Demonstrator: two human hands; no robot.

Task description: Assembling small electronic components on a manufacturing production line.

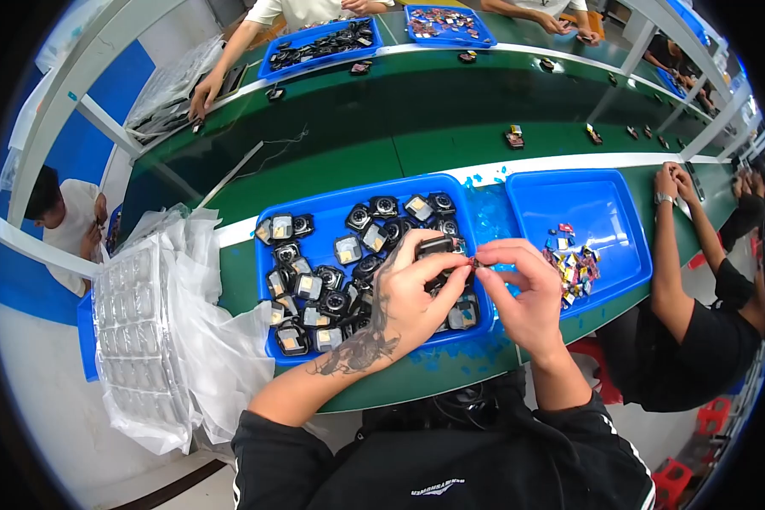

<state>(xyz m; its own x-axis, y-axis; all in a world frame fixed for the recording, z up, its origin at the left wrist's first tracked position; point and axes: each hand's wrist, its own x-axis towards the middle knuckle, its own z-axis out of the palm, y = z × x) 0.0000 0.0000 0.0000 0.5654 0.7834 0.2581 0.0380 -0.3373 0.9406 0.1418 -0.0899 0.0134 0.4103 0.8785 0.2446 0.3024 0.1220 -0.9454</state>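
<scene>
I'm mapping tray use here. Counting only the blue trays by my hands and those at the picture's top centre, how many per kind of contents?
Mostly black parts: 2 (near left tray, far left tray)
Small multicoloured parts: 2 (near right tray, far right tray)
Total: 4 trays

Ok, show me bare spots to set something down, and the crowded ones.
Bare: the far half of the right tray, beyond its small parts; the belt behind the left tray, between the thin strip and the nearest belt part. Crowded: the left tray, packed with black cases, the left hand above; the gap between trays, littered with blue scraps.
</scene>
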